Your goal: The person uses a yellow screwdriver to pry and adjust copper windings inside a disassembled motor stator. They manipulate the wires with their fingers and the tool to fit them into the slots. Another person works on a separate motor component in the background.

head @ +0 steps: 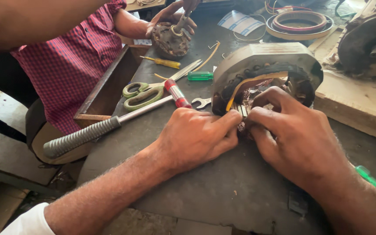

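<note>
Both hands are working at the front opening of a motor stator (pixel 266 65) lying on the dark workbench (pixel 223 187) — the left hand (pixel 194 137) and right hand (pixel 294 137) are pinching its copper windings (pixel 252 93), fingers curled tight, beside green-handled scissors (pixel 146 93).

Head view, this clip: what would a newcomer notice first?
First, the left hand and right hand meeting mid-frame, fingertips pressed into the copper windings of a grey motor housing on the dark workbench. Left of them lie green-handled scissors and a long tool with a ribbed grip. At the top, another person's hand works on a second, rusty motor part.
</note>
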